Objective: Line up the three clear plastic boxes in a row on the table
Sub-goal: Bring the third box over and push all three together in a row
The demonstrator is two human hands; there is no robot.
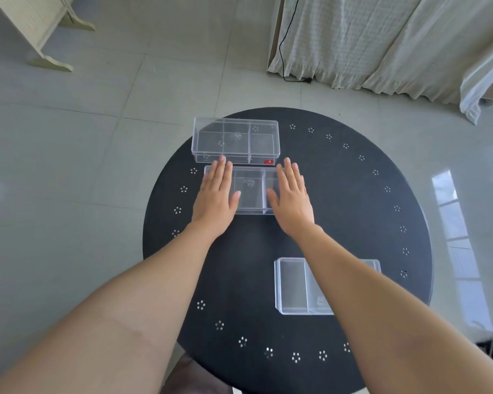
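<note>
Three clear plastic boxes lie on a round black table. The far box, divided into compartments and marked with a small red label, sits at the table's far left. Just in front of it lies the middle box. My left hand rests flat on its left end and my right hand flat on its right end, fingers straight and pointing away. The near box lies at the near right, partly hidden under my right forearm.
The table rim carries a ring of small flower-shaped holes. Grey floor tiles surround the table. A white curtain with a black cable hangs at the back right, and a pale wooden furniture leg stands at the back left.
</note>
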